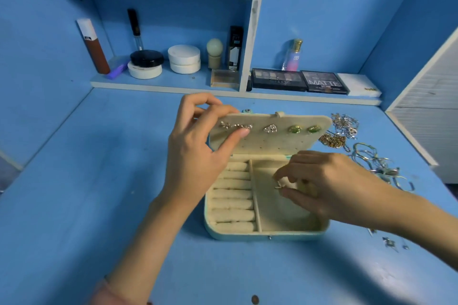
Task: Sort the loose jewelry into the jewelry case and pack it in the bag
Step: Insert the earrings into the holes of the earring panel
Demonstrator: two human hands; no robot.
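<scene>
An earring [278, 186] is pinched by the right hand [319, 186] over the right compartment of the case [262, 234]; the lid [272, 143], just beyond, is gripped by the left hand [195, 146].

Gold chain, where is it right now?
In the head view, the gold chain lies on the blue table, just right of the jewelry case's open lid and in front of the silver chains.

MATTE stands on the right eyeshadow palette [324, 82] (lid face), and seemingly SB on the spray bottle [293, 57].
</scene>
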